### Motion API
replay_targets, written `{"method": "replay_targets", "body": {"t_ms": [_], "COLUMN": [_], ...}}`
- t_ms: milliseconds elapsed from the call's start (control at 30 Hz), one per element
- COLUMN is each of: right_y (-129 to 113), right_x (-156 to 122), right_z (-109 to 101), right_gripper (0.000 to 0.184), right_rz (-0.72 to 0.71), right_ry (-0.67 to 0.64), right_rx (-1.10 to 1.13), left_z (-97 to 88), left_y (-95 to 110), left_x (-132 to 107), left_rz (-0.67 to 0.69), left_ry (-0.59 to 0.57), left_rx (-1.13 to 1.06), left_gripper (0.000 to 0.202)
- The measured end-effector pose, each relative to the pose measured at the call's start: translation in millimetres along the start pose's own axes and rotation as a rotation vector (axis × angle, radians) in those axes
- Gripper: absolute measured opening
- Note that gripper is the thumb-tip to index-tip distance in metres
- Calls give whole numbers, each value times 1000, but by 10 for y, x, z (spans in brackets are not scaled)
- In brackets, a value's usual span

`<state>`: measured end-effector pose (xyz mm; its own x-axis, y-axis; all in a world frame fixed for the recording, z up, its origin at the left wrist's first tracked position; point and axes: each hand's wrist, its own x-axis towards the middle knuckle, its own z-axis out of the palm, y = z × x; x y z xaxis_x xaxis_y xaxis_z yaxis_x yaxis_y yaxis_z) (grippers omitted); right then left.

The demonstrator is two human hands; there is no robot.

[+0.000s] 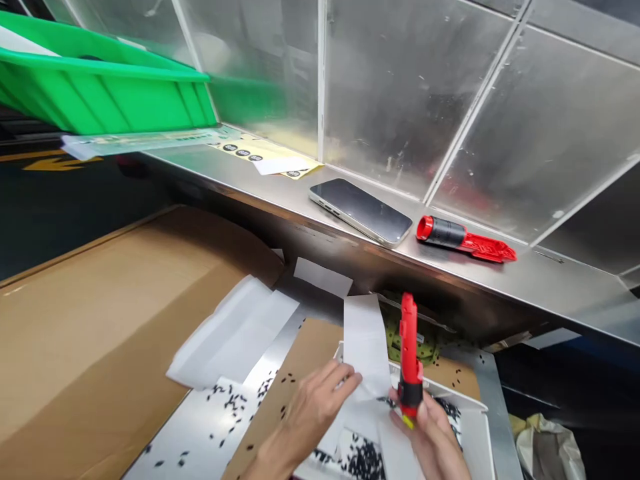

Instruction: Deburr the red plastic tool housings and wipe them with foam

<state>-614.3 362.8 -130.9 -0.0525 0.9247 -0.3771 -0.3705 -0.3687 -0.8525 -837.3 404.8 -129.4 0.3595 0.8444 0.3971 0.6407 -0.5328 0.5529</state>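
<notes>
My right hand (436,433) is closed around the lower end of a long red plastic part (409,340), held upright with its black collar and yellow tip at the bottom. My left hand (317,410) is beside it, fingers curled together at the edge of a white paper strip (367,340). Whatever those fingers pinch, if anything, is too small to make out. Below both hands is a white tray (477,437) holding many small black pieces (363,459) and white sheets. A similar red part with a black sleeve (443,232) lies on the metal ledge.
A phone (363,210) rests on the metal ledge (560,287), near a yellow sticker sheet (270,153). At the upper left stands a green bin (125,100). A large cardboard box (115,320) fills the left side. Folded white sheets (235,333) and scattered black pieces lie beside the tray.
</notes>
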Motion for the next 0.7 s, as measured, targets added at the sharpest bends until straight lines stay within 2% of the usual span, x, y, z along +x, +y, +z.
{"method": "replay_targets", "body": {"t_ms": [67,133,167,200,267,333,400,467,533,567,700], "right_y": [-82,-123,-132,-138,-156,-195,-246,-279,-263,-230,53], "right_x": [31,-8,-46,-91,-189,-283,-371,-464,-587,-663,-1038], "right_z": [6,7,4,-1,-12,-23,-45,-107,-231,-314,-673], "right_gripper": [57,47,45,44,44,46,48,48,48,48,34], "right_rz": [58,35,15,-6,-44,-80,-101,-120,-213,-298,-769], "right_ry": [-101,-148,-160,-162,-152,-151,-166,-172,-102,-28,431], "right_rx": [22,-24,-51,-70,-91,-124,-152,-208,-382,-512,-1020], "left_z": [58,135,174,212,281,343,401,447,470,472,435], "left_y": [143,249,299,353,476,615,749,853,919,941,1002], "left_x": [-118,-206,-247,-286,-356,-401,-408,-379,-327,-297,-187], "left_rz": [58,58,-39,-197,-585,-887,-976,-1013,-1005,-1007,-1024], "left_ry": [20,39,80,133,220,172,21,-60,-33,1,196], "left_rx": [-25,-58,-156,-314,-711,-1131,-1363,-1486,-1473,-1470,-1477], "left_gripper": [38,28,22,21,35,49,56,54,47,45,41]}}
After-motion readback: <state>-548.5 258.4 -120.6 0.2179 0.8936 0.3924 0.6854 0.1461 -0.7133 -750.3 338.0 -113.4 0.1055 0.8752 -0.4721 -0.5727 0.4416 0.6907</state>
